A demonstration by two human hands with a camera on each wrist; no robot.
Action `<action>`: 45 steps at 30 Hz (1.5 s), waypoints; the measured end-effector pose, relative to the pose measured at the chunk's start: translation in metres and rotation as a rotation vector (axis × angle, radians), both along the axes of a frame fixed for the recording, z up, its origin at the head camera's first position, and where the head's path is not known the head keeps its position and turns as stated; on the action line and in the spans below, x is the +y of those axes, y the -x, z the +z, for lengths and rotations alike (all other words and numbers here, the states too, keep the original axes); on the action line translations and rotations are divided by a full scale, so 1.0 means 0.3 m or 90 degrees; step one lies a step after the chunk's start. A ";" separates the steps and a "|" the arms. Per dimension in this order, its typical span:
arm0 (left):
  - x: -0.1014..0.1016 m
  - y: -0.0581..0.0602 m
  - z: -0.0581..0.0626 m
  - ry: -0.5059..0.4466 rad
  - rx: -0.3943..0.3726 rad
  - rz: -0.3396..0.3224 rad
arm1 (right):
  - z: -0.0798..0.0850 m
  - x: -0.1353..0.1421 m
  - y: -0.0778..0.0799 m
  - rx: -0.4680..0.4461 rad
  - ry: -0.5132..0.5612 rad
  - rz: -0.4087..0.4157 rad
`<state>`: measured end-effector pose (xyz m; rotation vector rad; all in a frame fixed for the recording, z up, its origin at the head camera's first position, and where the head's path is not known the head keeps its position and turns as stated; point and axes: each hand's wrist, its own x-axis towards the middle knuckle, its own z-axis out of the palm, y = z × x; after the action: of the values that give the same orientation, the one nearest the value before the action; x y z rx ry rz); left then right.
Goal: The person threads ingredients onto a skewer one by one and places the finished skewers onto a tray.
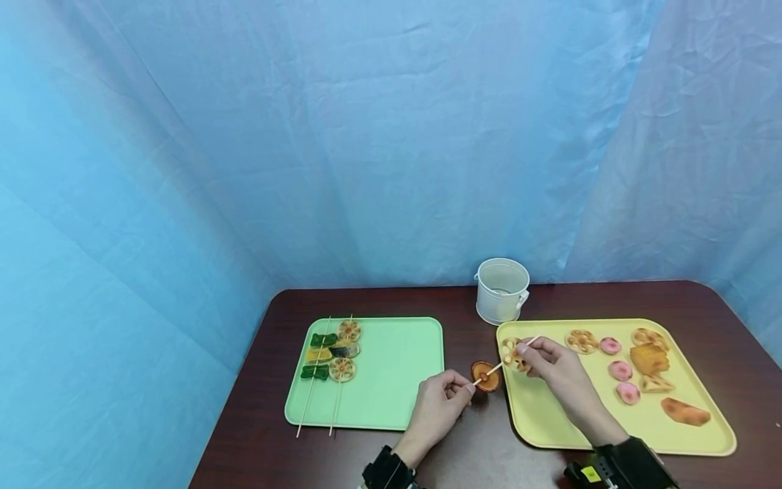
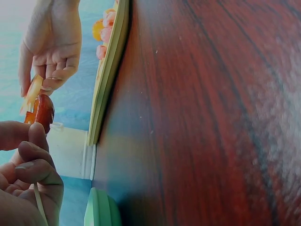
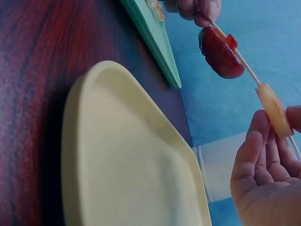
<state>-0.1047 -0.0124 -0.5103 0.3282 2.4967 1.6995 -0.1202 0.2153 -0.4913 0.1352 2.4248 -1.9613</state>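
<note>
My left hand (image 1: pixel 436 404) grips a thin wooden skewer (image 1: pixel 497 367) near its lower end, in the gap between the two trays. A brown mushroom cap (image 1: pixel 482 375) is threaded on it close to the left fingertips. Farther along, my right hand (image 1: pixel 559 384) pinches a pale lotus root slice (image 3: pixel 273 112) between thumb and fingers. The skewer passes through this slice and its tip sticks out past it. In the right wrist view a bare length of stick shows between the mushroom (image 3: pixel 221 54) and the slice. Both pieces are held above the table.
The yellow tray (image 1: pixel 537 428) at right bears another lotus slice (image 1: pixel 582 341), several pink rounds (image 1: pixel 620 371) and golden brown pieces (image 1: pixel 649 358). On the green tray (image 1: pixel 391 353) lie two loaded skewers (image 1: pixel 315 367). A white bucket (image 1: pixel 502 292) stands behind, between the trays.
</note>
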 end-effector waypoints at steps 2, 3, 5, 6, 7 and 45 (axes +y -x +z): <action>0.000 -0.001 0.003 0.000 0.004 -0.001 | 0.000 -0.003 0.000 -0.004 -0.003 0.000; 0.001 -0.002 0.004 -0.001 0.006 -0.001 | 0.000 -0.005 -0.001 -0.006 -0.005 -0.001; 0.001 -0.004 0.009 -0.002 0.012 -0.001 | -0.001 -0.009 -0.003 -0.010 -0.007 -0.002; 0.001 -0.005 0.012 -0.003 0.017 -0.001 | -0.001 -0.010 -0.004 -0.011 -0.007 -0.001; 0.001 -0.006 0.014 -0.003 0.019 -0.001 | -0.003 -0.012 -0.004 -0.011 -0.004 0.000; -0.039 -0.001 0.017 -0.011 0.003 0.000 | 0.023 0.153 0.003 0.042 -0.135 0.018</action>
<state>-0.1045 -0.0240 -0.5052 0.3329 2.4864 1.7231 -0.1212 0.2611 -0.4843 0.0389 2.6556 -1.7205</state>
